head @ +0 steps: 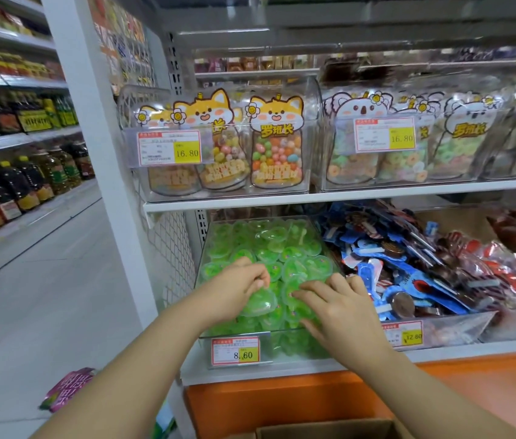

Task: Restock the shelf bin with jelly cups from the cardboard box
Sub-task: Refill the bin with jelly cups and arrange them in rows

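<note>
A clear plastic shelf bin (237, 339) on the lower shelf is heaped with green heart-shaped jelly cups (269, 245). My left hand (237, 286) is over the front of the heap, its curled fingers pinching one green jelly cup (258, 302). To its right, my right hand (335, 304) lies on the cups near the bin's front right corner, fingers spread and fairly straight, pressing on the pile. The cardboard box (323, 429) shows only its top edge at the bottom of the view, below the shelf.
A neighbouring bin (440, 327) of blue and red wrapped sweets sits to the right. Above, clear bins (218, 172) hold candy jars behind price tags. An orange base panel (282, 400) runs under the shelf. A pink packet (69, 388) lies on the aisle floor at left.
</note>
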Demonstrator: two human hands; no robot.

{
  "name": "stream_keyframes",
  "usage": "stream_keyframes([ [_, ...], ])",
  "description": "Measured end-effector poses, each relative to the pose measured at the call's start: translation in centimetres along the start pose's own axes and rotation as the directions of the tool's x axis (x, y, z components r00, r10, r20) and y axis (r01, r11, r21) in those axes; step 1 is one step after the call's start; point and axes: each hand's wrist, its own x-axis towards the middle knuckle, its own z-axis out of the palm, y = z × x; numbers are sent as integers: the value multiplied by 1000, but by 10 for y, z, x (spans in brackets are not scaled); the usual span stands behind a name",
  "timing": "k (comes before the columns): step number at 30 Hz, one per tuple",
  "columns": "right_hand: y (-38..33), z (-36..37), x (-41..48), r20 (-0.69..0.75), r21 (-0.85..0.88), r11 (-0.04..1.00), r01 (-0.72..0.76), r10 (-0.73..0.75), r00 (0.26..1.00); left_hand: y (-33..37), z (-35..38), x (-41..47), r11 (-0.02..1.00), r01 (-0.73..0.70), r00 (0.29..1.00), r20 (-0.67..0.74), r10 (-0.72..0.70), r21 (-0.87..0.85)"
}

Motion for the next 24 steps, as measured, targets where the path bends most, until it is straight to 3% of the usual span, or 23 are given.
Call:
stream_keyframes([
  [5, 1, 1, 0, -18, 5, 1000, 8, -8, 1000, 4, 10, 14, 993, -88, 994, 72, 83, 73],
  [10, 2, 2, 0, -29, 10, 1000, 14, -14, 999, 5, 19, 17, 981, -149, 984, -75, 159, 122],
  [17, 3, 4, -2, -24, 22, 1000, 13, -13, 1000, 7, 25, 15, 969, 2, 961, -268, 67, 248],
  [21, 4, 5, -1, -29, 22, 999, 23, -22, 999, 8, 29, -1, 980, 34, 920, -390, 45, 194],
  [24, 8, 6, -3, -36, 17, 1000, 21, -21, 999, 9, 35, -18, 983, 36, 951, -310, 22, 182],
])
